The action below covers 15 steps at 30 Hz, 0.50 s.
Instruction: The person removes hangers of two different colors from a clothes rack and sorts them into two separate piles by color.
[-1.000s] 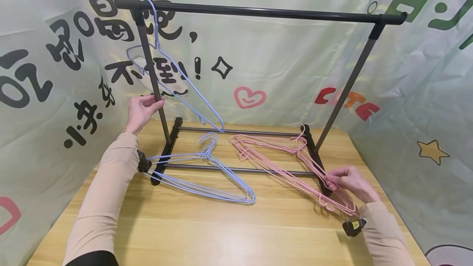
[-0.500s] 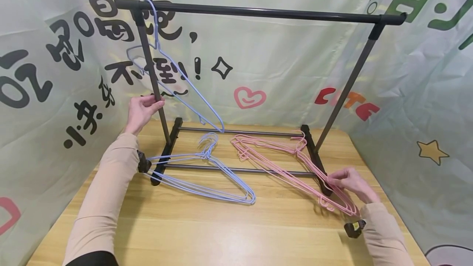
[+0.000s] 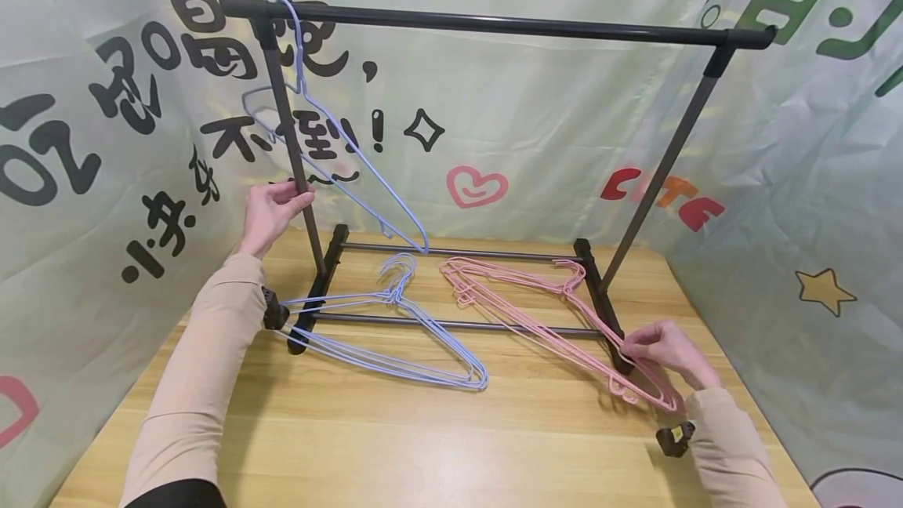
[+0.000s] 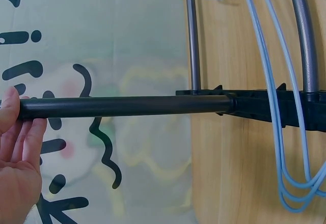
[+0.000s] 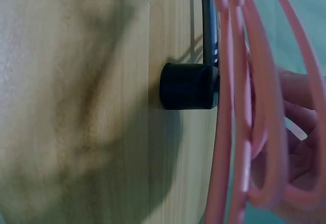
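My left hand [image 3: 271, 214] grips the left post [image 3: 285, 112] of a black hanger rack between thumb and fingers; in the left wrist view that post [image 4: 127, 107] runs out of the fingers toward the rack's foot. One blue hanger [image 3: 299, 61] hangs by its hook near the left end of the top bar [image 3: 494, 24]. On the right, my right hand [image 3: 666, 347] pinches the near end of the pink hangers [image 3: 568, 287], which lie bunched over the rack's base. How many it holds is unclear. In the right wrist view the pink hangers [image 5: 242, 107] partly cover the fingers.
Several blue hangers [image 3: 397, 296] lie stacked across the left of the base, hooks toward the back. The rack's right foot [image 3: 592, 273] stands by the pink hangers. A printed curtain [image 3: 536, 116] encloses the wooden table [image 3: 437, 445] at the back and sides.
The uppermost pink hook has tipped down and sunk toward the other pink hangers. My right hand has shifted very slightly left. The left hand stays on the post.
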Available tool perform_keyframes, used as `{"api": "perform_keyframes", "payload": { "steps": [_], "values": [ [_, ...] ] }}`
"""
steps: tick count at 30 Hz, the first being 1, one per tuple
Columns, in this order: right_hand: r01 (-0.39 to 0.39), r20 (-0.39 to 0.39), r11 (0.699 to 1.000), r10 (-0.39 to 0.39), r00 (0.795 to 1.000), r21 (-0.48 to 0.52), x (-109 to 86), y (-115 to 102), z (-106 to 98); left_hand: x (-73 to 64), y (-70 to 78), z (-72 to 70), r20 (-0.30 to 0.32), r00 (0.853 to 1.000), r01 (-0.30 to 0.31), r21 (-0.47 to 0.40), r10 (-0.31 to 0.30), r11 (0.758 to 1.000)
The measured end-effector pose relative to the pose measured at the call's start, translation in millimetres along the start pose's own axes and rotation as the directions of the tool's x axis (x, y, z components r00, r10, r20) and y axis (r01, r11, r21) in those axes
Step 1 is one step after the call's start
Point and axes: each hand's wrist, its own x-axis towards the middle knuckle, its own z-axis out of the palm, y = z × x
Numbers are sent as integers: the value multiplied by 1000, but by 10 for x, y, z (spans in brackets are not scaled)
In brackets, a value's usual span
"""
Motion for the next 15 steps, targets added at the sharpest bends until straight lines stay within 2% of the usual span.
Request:
{"api": "perform_keyframes", "payload": {
  "steps": [8,15],
  "values": [
    [15,-46,1000,-15,999,15,-4,-73,-55,1,3,3,2,1000,3,-5,-3,1000],
    [86,-79,996,-86,993,-2,64,-394,-207,5,-8,2,3,1000,-1,-5,1,1000]
  ]
}}
